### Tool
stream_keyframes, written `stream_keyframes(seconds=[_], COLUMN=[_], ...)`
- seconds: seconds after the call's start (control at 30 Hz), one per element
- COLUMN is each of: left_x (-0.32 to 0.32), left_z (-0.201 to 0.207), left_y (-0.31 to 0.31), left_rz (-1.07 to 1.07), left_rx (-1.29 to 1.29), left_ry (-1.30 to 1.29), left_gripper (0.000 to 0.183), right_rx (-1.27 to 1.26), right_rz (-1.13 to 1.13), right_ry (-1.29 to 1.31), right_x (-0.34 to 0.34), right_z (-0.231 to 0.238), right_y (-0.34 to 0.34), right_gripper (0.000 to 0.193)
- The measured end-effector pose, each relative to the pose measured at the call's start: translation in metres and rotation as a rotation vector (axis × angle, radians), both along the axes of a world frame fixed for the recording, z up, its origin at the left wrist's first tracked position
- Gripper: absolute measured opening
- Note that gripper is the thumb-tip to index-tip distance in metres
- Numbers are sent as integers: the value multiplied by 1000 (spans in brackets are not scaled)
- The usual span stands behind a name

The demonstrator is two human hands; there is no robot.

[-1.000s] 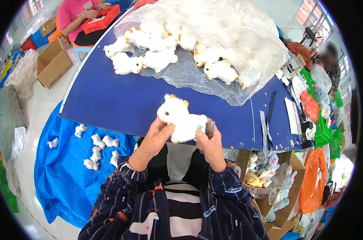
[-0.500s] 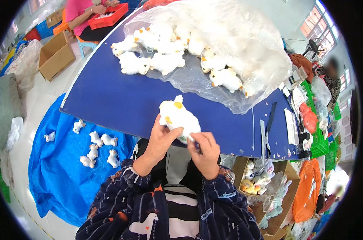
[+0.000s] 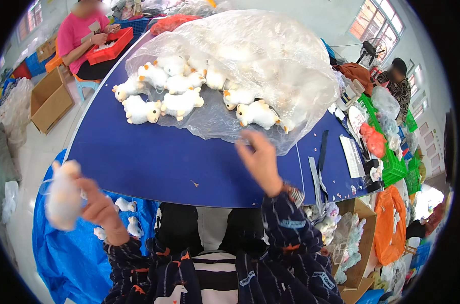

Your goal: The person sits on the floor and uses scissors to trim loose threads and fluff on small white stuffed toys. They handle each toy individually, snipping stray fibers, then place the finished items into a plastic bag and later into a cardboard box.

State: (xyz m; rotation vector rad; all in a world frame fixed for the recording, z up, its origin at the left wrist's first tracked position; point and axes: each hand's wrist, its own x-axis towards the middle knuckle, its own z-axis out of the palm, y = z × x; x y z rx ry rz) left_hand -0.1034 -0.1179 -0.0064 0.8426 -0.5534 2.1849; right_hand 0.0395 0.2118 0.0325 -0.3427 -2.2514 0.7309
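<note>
Out over the left side, my left hand (image 3: 99, 205) is closed on a white stuffed toy animal (image 3: 63, 200), blurred by motion, above the blue sheet (image 3: 62, 256). My right hand (image 3: 260, 161) is over the table with nothing in it, its fingers apart. Just beyond its fingertips lies another white stuffed toy (image 3: 258, 114) with orange-yellow patches. Several more such toys (image 3: 182, 103) spill from the mouth of a big clear plastic bag (image 3: 270, 45).
The blue table (image 3: 199, 169) has a curved left edge. Below it, several small toys (image 3: 134, 226) lie on the sheet. At right are dark and grey strips (image 3: 317, 175), green crates (image 3: 392, 164) and a cardboard box of plush (image 3: 359, 243). A person in pink (image 3: 80, 43) sits at far left.
My hands have parted. The left has swung left with the toy, off the table; the right has let go of it and moved forward toward the toys by the bag. The view has shifted.
</note>
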Motion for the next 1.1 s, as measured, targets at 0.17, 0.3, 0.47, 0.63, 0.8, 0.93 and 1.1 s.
stream_keyframes(seconds=[0.17,0.3,0.47,0.63,0.8,0.93,1.1], left_x=[-8,17,55,73,65,59,64], left_z=[-17,-19,4,-7,-4,-13,-11], left_y=[-22,33,112,172,169,155,139], left_rz=[63,143,304,210,132,134,206], left_rx=[89,-485,-1319,-1291,-1275,-1171,-1136], left_ry=[95,206,450,265,84,48,86], left_gripper=[80,58,33,43,42,40,45], right_rx=[228,63,-87,165,185,95,221], right_rz=[-460,-341,-173,-196,45,-120,-502], right_ry=[-191,-254,-37,-74,-143,-74,-221], right_x=[-9,-15,7,27,37,50,73], right_z=[-22,-37,-16,-28,-41,-32,-9], right_y=[99,105,25,-47,-59,-61,-51], right_gripper=[52,49,40,49,45,43,36])
